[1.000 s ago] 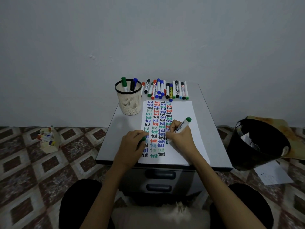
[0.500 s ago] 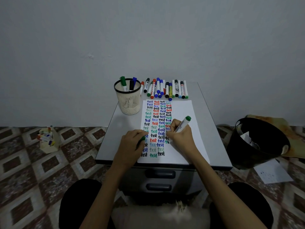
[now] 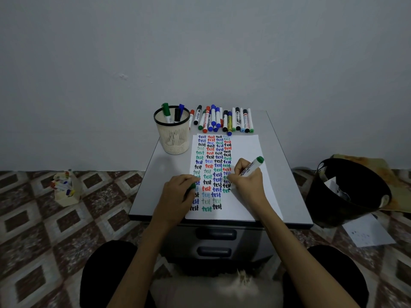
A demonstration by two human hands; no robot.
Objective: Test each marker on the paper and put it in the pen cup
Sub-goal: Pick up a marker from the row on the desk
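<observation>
Your right hand (image 3: 246, 185) is gripping the marker (image 3: 252, 167), fingers pinching low on the barrel. The green tail end is tilting up and to the right. The tip is pointing down at the paper (image 3: 249, 147) beside the fourth column of "test" words. Your fingers are hiding the tip, so you cannot tell whether it is touching.

Your left hand (image 3: 178, 194) is resting on the paper's left edge, fingers curling round a green cap (image 3: 192, 186).

The cup (image 3: 174, 138) is standing at the table's (image 3: 155, 174) far left, just beside the paper's top corner, and is holding green, black and blue markers. Loose markers (image 3: 224, 120) are lying in a row along the far edge, right of the cup.

A black bin (image 3: 347, 192) is sitting on the floor to the right. A box (image 3: 65, 190) of markers is sitting to the left.
</observation>
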